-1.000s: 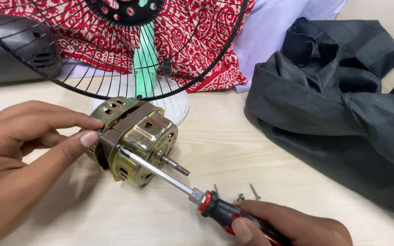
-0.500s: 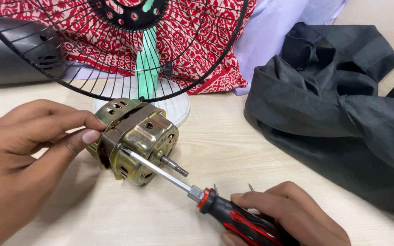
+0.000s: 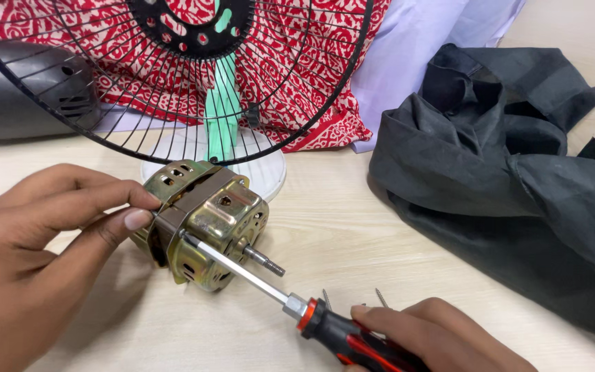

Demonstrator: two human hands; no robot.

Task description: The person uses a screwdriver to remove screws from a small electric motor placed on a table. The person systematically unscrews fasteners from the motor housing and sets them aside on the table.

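Two bare hands work on a brass-coloured fan motor [image 3: 204, 224] that lies on its side on the pale wooden table [image 3: 339, 227], its steel shaft [image 3: 264, 260] pointing out toward the lower right. The left hand [image 3: 43, 255] comes in from the left of the motor; its forefinger and thumb are drawn narrow and press against the motor's left edge at the dark band round its middle, steadying it, while the other fingers curl loosely behind. The right hand [image 3: 435, 337] sits below and to the right of the motor, fingers wrapped round the red and black handle of a screwdriver [image 3: 290, 300]. The screwdriver's bright shank runs up and to the left from that handle, passing just in front of the shaft, and its tip meets the motor casing at the band, close to the left thumb. A few small loose screws [image 3: 380, 297] lie on the table just below and right of the motor, near the right hand's fingertips. Directly behind the motor stands a white round fan base [image 3: 270, 169] with a green stem [image 3: 222, 114], and a black wire fan guard [image 3: 173, 76] leans over it. Behind the guard lies a red patterned cloth [image 3: 311, 69]. To the far left of the motor, beyond the guard, rests a dark grey plastic housing [image 3: 15, 96]. Well to the right of the motor a crumpled black cloth [image 3: 518, 179] covers the table, with pale lilac fabric [image 3: 421, 48] behind it
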